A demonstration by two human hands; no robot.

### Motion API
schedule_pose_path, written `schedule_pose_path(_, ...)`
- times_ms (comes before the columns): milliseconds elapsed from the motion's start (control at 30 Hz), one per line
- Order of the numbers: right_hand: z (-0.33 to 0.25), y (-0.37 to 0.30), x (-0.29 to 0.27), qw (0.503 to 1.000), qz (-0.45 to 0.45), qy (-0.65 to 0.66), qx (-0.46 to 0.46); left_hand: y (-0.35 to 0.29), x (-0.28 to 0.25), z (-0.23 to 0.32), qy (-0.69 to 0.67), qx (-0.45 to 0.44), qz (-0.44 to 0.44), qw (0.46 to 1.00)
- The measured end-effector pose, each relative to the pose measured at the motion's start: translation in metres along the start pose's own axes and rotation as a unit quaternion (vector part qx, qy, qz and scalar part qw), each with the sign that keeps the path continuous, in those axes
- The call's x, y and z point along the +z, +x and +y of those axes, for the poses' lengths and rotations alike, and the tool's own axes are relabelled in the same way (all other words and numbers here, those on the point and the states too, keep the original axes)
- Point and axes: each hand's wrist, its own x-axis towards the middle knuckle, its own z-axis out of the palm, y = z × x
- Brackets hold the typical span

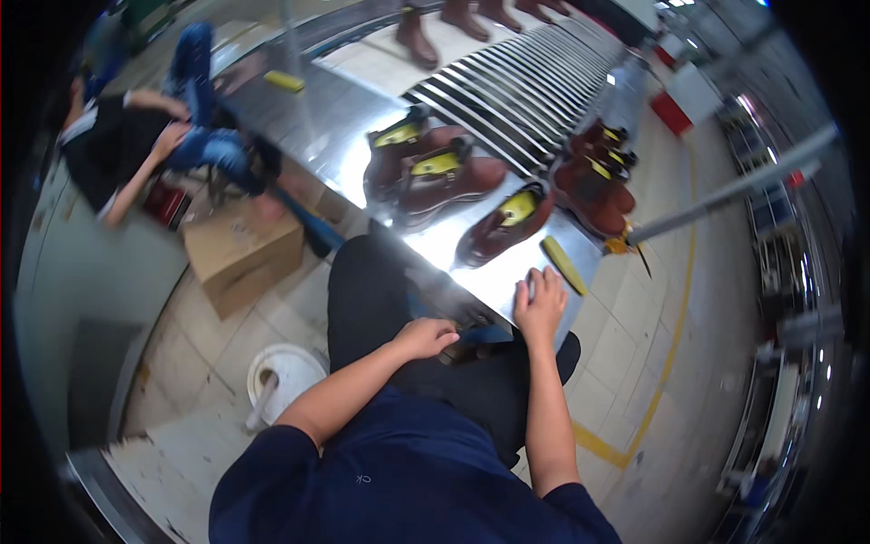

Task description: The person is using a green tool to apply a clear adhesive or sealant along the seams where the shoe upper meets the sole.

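My left hand (pixel 426 338) rests over my dark-trousered lap, fingers loosely stretched to the right, and holds nothing that I can see. On the near right corner of the shiny metal table (pixel 498 281) lies my right hand (pixel 541 308), its fingers apart and slightly bent. Just beyond its fingertips is a yellow-green strip-shaped piece (pixel 564 265). A brown leather shoe (pixel 507 224) with a yellow insole stands nearest. Farther left are two more brown shoes (pixel 453 184), also yellow inside. Several brown shoes (pixel 594 186) cluster at the table's right edge.
Beyond the shoes runs a roller conveyor (pixel 517 86), with brown boots (pixel 417 41) at its far side. Another yellow piece (pixel 285 82) lies far left on the table. A seated person (pixel 127 145), a cardboard box (pixel 245 249) and a white bucket (pixel 294 381) are at left. A metal pole (pixel 734 186) slants at right.
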Motion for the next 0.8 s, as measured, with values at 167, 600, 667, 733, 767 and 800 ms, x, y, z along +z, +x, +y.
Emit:
schedule_pose_path(167,0.003,0.003,-0.003,1.000,-0.002,0.007,0.010,-0.013,-0.008,0.014,-0.012,-0.017,0.015,1.000)
schedule_pose_path(600,0.006,-0.002,-0.008,0.996,0.021,0.090,0.014,-0.037,0.000,0.030,-0.003,-0.058,0.008,0.998)
schedule_pose_path(667,0.003,0.000,-0.011,0.995,0.014,0.096,0.023,-0.028,-0.003,0.025,-0.029,-0.021,0.069,0.997)
schedule_pose_path(733,0.000,0.002,-0.014,0.996,0.013,0.088,0.032,-0.020,-0.006,0.024,-0.071,-0.032,0.121,0.990)
schedule_pose_path(767,-0.001,0.002,-0.015,0.996,0.019,0.084,0.031,-0.016,-0.009,0.026,-0.116,0.005,0.152,0.982)
schedule_pose_path(800,-0.001,0.003,-0.015,0.996,0.018,0.082,0.034,-0.016,-0.011,0.029,-0.159,0.011,0.170,0.973)
